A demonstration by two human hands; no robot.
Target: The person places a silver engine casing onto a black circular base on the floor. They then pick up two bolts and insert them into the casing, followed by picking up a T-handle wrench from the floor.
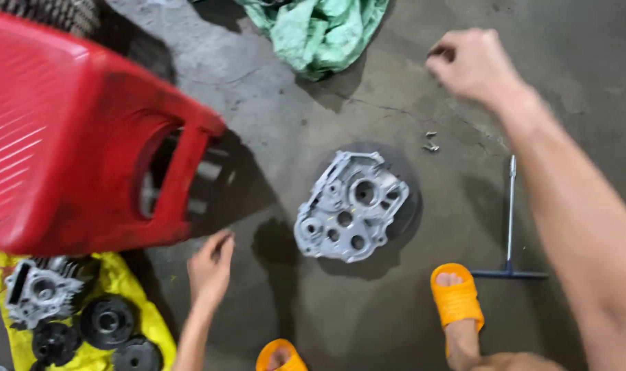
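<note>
The grey engine cover (351, 207) lies flat on the concrete floor (368, 323), between both hands and touched by neither. The right hand (468, 63) is curled near small screws (430, 142); whether it pinches anything is too blurred to tell. The left hand (211, 266), fingers loose and empty, reaches toward the red stool (72, 137) (partly cut off). A T-wrench (510, 227) lies right of the cover.
</note>
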